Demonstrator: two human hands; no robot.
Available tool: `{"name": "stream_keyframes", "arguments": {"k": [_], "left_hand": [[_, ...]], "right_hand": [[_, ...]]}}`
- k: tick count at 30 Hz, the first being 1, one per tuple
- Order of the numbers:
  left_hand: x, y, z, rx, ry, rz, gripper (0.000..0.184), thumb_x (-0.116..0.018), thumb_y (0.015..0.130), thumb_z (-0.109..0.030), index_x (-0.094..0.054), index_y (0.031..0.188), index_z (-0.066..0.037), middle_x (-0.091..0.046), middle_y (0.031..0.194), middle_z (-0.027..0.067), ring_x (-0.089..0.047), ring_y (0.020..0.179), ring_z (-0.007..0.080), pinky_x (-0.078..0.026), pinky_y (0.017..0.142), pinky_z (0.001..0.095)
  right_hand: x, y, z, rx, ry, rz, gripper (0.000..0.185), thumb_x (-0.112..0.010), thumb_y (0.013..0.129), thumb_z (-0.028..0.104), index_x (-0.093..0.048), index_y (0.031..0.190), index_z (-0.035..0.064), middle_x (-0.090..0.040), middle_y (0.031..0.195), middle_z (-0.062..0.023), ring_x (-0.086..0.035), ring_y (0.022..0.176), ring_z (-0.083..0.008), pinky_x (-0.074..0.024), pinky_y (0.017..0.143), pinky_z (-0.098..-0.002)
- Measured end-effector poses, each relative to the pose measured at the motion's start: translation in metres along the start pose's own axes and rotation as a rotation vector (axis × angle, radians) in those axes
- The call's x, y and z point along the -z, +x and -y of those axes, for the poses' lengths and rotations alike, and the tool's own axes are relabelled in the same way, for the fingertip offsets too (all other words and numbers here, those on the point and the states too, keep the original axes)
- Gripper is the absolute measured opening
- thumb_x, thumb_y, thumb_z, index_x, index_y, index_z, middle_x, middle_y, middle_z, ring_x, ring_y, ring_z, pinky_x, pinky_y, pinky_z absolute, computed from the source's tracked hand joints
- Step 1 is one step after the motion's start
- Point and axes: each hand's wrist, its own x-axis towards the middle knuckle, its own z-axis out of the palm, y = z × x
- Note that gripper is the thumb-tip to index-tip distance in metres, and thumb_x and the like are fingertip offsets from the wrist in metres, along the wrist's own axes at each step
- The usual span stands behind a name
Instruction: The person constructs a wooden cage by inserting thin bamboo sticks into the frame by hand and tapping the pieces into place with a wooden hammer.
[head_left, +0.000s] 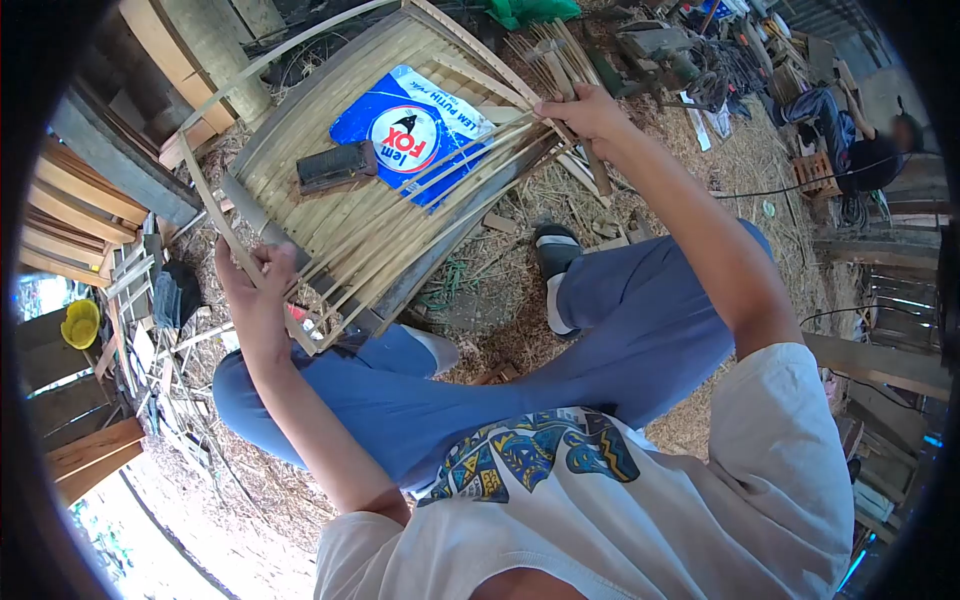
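My left hand (258, 290) is closed around a thin curved wooden strip (205, 190) at the left end of a slatted wooden frame. At the frame's upper right, my right hand (588, 112) grips a short wooden stick (598, 172), close to the ends of the slats. Thin slats (430, 222) run between the two hands. Beneath them is a bamboo-slat surface (285, 135), bearing a blue and white glue packet (360, 118) and a dark rectangular block (335, 168). What the fingertips touch is partly hidden.
A seated person (875, 155) is at the far right, beside a wooden crate (815, 175). Curved wooden pieces (75, 210) and a yellow helmet-like object (80, 324) are at the left. Cables and wood scraps (720, 85) lie at the upper right. Straw covers the ground.
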Motion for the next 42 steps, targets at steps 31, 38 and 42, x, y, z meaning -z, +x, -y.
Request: {"name": "stream_keyframes", "arguments": {"k": [31,38,42], "left_hand": [[-0.004,-0.010,-0.004,0.021,0.305,0.014,0.107,-0.090,0.072,-0.009,-0.022,0.153,0.007,-0.053,0.080,0.0000,-0.052,0.068,0.0074,-0.045,0.056,0.0202],[-0.006,-0.009,-0.003,0.001,0.376,-0.004,0.111,-0.092,0.071,-0.013,-0.021,0.154,0.008,-0.053,0.080,-0.0010,-0.051,0.068,0.0087,-0.042,0.058,0.0216],[-0.007,-0.011,-0.005,0.004,0.361,-0.011,0.111,-0.091,0.070,-0.010,-0.021,0.154,0.007,-0.052,0.081,-0.0007,-0.051,0.068,0.0088,-0.042,0.058,0.0216]], "right_hand": [[0.005,0.001,-0.004,0.003,0.063,0.040,0.026,-0.080,0.083,0.005,-0.055,0.088,0.0087,-0.070,0.093,-0.0052,-0.066,0.087,-0.0125,-0.0527,0.080,-0.0276],[0.005,0.005,-0.009,0.026,0.094,0.050,0.025,-0.078,0.084,0.002,-0.054,0.086,0.0082,-0.072,0.097,-0.0085,-0.068,0.089,-0.0147,-0.0545,0.081,-0.0285],[0.004,0.003,-0.008,0.030,0.108,0.047,0.025,-0.079,0.084,0.002,-0.055,0.086,0.0081,-0.072,0.095,-0.0083,-0.068,0.090,-0.0147,-0.0539,0.081,-0.0287]]}}
